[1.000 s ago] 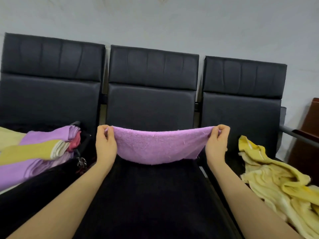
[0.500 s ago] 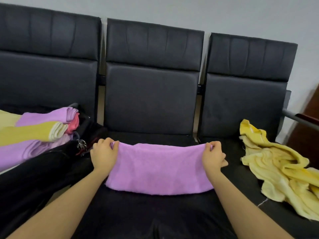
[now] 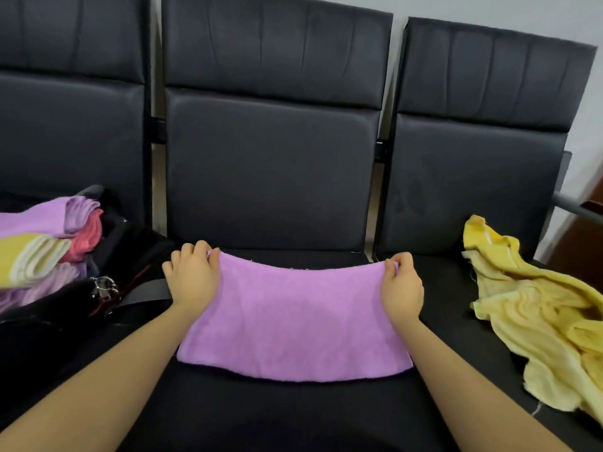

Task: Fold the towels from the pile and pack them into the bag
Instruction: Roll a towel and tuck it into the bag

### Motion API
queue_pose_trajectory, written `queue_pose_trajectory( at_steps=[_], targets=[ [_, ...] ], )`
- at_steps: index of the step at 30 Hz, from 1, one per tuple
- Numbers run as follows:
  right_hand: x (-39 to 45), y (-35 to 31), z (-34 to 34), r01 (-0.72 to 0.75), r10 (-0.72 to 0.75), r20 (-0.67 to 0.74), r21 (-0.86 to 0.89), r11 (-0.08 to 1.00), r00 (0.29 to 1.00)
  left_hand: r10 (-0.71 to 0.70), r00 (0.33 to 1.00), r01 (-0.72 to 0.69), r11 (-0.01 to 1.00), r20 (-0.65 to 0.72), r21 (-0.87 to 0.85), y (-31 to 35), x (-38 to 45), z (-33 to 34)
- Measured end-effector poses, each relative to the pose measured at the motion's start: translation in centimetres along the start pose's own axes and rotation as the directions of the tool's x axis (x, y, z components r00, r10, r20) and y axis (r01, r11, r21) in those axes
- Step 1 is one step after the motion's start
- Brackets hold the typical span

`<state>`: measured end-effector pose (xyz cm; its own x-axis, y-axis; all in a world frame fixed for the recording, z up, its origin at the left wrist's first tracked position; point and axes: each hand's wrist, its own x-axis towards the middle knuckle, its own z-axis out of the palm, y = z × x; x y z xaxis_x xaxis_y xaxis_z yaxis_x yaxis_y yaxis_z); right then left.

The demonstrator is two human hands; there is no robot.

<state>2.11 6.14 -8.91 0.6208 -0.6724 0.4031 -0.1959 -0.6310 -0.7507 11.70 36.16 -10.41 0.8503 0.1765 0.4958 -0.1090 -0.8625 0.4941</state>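
Mid-task: my left hand (image 3: 192, 278) and right hand (image 3: 402, 288) pinch the purple towel's (image 3: 293, 324) far corners, part-folded on the seat (image 3: 293, 415); folded stack (image 3: 42, 246) in the bag (image 3: 65, 321), yellow pile (image 3: 538, 324) left.

Single head view, looking forward and down from above the front edge of the middle seat (image 3: 293, 412) of a row of black chairs, close enough that both forearms enter from the bottom corners. It faces the middle seat's backrest square on. The neighbouring seats to either side of the middle seat are cut off at the frame edges.
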Motion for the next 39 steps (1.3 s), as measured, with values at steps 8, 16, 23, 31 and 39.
queue_pose_trajectory(
  at_steps=[8,16,23,31,39],
  targets=[
    [0.0,0.8,3.0,0.06,-0.03,0.099,-0.323,0.945,0.995,0.118,0.992,-0.125,0.981,0.053,0.149,0.2,-0.6,2.3],
    [-4.5,1.6,3.4,0.584,-0.26,0.635,-0.373,0.721,0.727,0.338,0.798,-0.449,0.885,0.499,0.119,-0.8,-8.3,3.4],
    [-7.7,2.6,0.8,0.669,-0.115,0.76,-0.477,0.569,0.639,0.186,0.731,-0.399,0.897,0.657,0.191,-1.0,-12.4,0.3],
    [-10.5,2.9,-1.5,0.677,-0.078,0.787,-0.471,0.565,0.612,0.155,0.632,-0.376,0.918,0.76,0.125,-1.0,-14.5,-3.1],
    [-11.8,2.0,-1.4,0.635,-0.216,0.715,-0.389,0.667,0.664,-0.006,0.908,-0.087,0.975,0.418,0.203,-1.8,-12.1,-6.3]
  ],
)
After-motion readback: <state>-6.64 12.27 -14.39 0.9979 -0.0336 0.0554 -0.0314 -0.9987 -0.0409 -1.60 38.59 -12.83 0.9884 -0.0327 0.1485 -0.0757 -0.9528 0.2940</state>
